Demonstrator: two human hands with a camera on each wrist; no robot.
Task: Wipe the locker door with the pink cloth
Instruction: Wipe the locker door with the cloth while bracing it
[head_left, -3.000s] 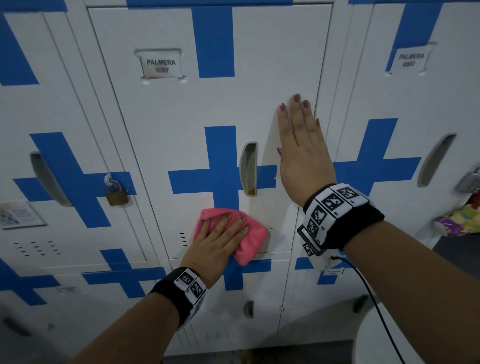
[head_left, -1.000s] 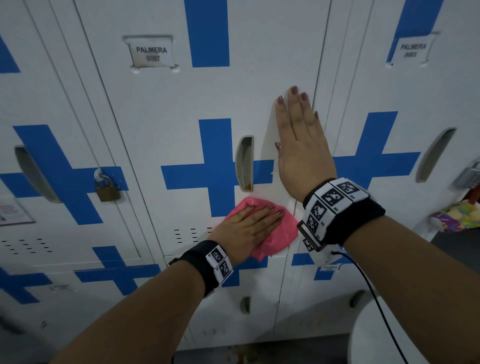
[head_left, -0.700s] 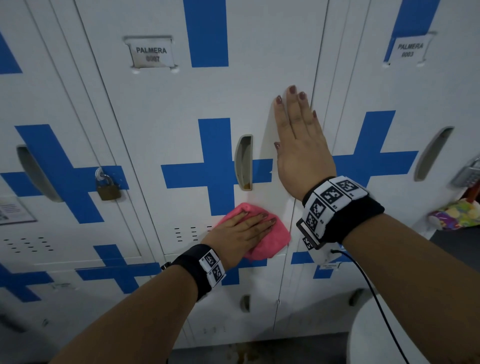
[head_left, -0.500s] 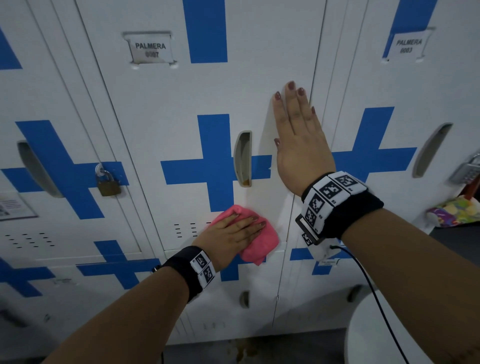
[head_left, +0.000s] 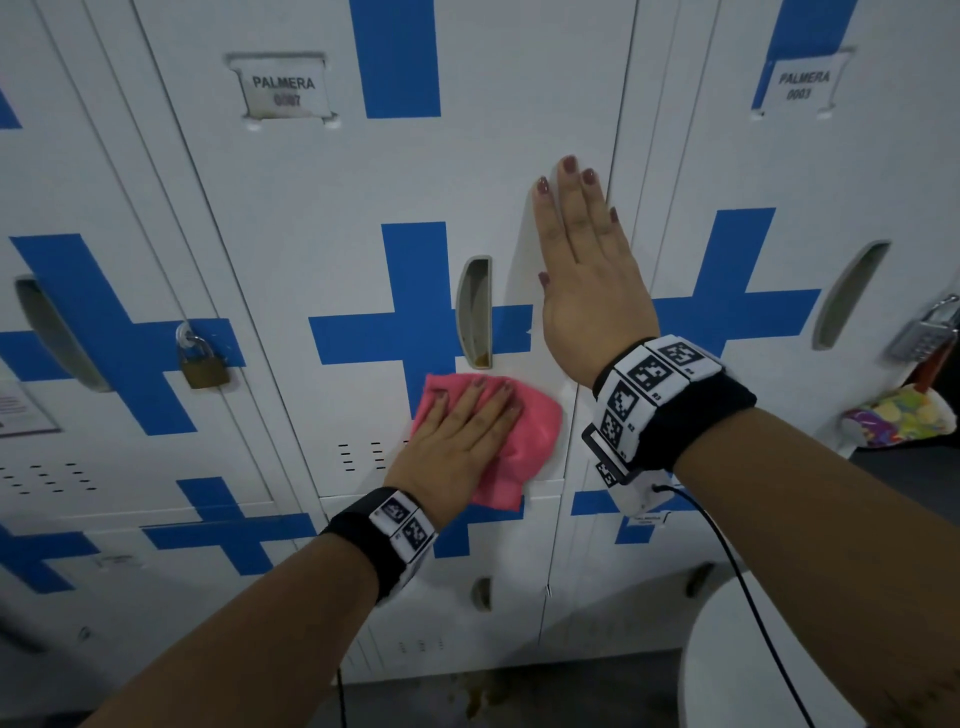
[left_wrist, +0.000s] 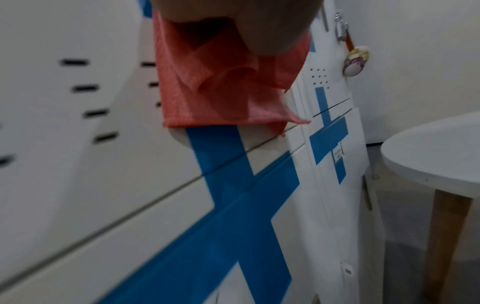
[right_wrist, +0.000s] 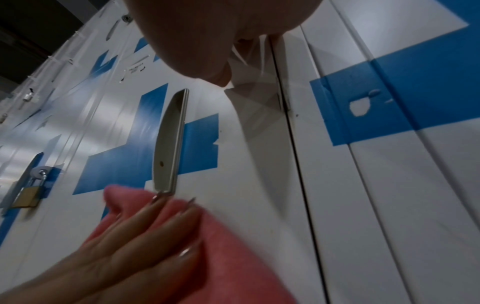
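The white locker door (head_left: 332, 197) with a blue cross and a recessed handle (head_left: 474, 310) fills the middle of the head view. My left hand (head_left: 457, 441) presses the pink cloth (head_left: 524, 441) flat against the door's lower part, just below the handle, with straight fingers. In the left wrist view the pink cloth (left_wrist: 223, 88) hangs folded under my palm. The right wrist view shows the pink cloth (right_wrist: 233, 257) under my left fingers (right_wrist: 155, 236). My right hand (head_left: 582, 275) lies flat on the door's right edge, fingers straight and pointing up.
The left neighbouring locker carries a brass padlock (head_left: 202, 364). A combination lock (head_left: 919, 332) and a colourful object (head_left: 898, 415) hang on the right locker. A round white table (left_wrist: 436, 152) on wooden legs stands at the lower right. Further lockers sit below.
My left hand has slid the pink cloth back and forth along the door's lower part: right, then left, and now up under the handle. My right hand has stayed flat on the door.
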